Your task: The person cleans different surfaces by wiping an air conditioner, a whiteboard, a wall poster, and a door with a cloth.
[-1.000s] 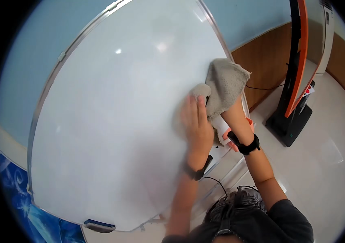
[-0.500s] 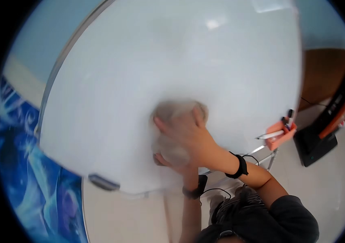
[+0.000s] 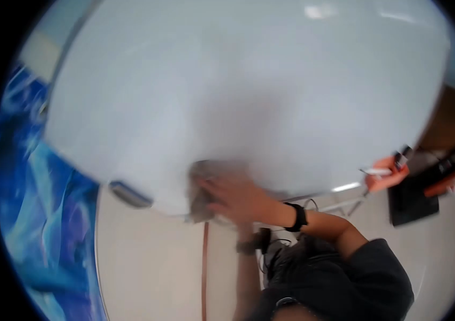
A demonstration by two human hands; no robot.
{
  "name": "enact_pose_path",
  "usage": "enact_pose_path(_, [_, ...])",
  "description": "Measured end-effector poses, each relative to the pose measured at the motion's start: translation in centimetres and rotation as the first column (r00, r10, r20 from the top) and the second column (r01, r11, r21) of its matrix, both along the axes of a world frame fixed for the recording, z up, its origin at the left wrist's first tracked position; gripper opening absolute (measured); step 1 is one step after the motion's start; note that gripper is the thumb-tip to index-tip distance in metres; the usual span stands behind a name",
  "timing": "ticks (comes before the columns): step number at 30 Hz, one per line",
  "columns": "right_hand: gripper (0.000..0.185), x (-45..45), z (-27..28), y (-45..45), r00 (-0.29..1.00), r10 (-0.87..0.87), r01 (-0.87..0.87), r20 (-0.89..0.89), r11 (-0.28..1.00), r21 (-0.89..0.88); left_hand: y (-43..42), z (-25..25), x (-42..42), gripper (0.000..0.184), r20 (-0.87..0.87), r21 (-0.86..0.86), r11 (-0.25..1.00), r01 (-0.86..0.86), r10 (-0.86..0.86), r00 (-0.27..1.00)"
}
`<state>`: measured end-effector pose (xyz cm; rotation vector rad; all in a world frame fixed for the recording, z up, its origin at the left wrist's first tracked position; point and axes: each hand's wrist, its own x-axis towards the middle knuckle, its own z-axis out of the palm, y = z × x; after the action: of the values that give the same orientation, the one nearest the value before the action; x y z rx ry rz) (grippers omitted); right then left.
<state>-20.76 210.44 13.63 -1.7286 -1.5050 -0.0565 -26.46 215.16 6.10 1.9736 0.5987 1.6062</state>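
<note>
A grey-beige cloth (image 3: 199, 190) lies against the lower edge of the whiteboard (image 3: 313, 112), bunched and partly blurred. My right hand (image 3: 238, 195) is on the cloth, its fingers curled over the cloth's right part. Beneath it, my left hand is mostly hidden; the left wrist with a dark band shows just below, and its fingers cannot be made out.
A dark eraser (image 3: 130, 194) sits at the board's lower left edge. At the lower right edge hangs an orange holder (image 3: 385, 175) with pens. A black stand base (image 3: 413, 206) is on the floor at right, and a blue patterned panel (image 3: 40, 214) is at left.
Both hands and the cloth have moved from the board's right side, across its middle, down to the lower edge. The view has turned, bringing the pen holder fully into sight.
</note>
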Motion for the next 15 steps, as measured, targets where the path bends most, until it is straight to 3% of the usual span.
enact_pose_path(3, [0.062,1.4,0.3,-2.4,0.986,-0.169,0.164,0.0,0.955,0.248,-1.0,2.7,2.7,0.067,0.011,0.127,0.987,0.1,-0.102,0.995])
enact_pose_path(6, [0.063,3.9,1.2,-6.5,0.951,-0.292,0.306,-0.097,0.932,0.194,-3.0,5.0,5.8,0.068,-0.005,0.323,0.933,0.156,-0.163,0.987])
enact_pose_path(9, [0.068,7.2,1.0,-11.5,0.775,-0.629,0.624,0.067,0.778,0.08,-5.8,6.3,9.1,0.069,-0.053,0.53,0.825,0.197,-0.199,0.979])
enact_pose_path(11, [0.067,8.4,0.7,-14.6,0.695,-0.717,0.705,0.055,0.694,0.144,-8.4,6.2,10.8,0.07,-0.095,0.619,0.741,0.262,-0.261,0.961])
enact_pose_path(13, [0.066,8.3,1.4,-17.8,0.691,-0.721,0.696,-0.041,0.649,0.308,-11.2,5.0,10.7,0.073,-0.119,0.389,0.726,0.566,-0.57,0.813])
enact_pose_path(15, [0.067,7.8,0.0,-19.4,0.736,-0.658,0.672,-0.159,0.684,0.283,-13.2,3.8,10.6,0.075,-0.076,0.247,0.63,0.736,-0.745,0.663])
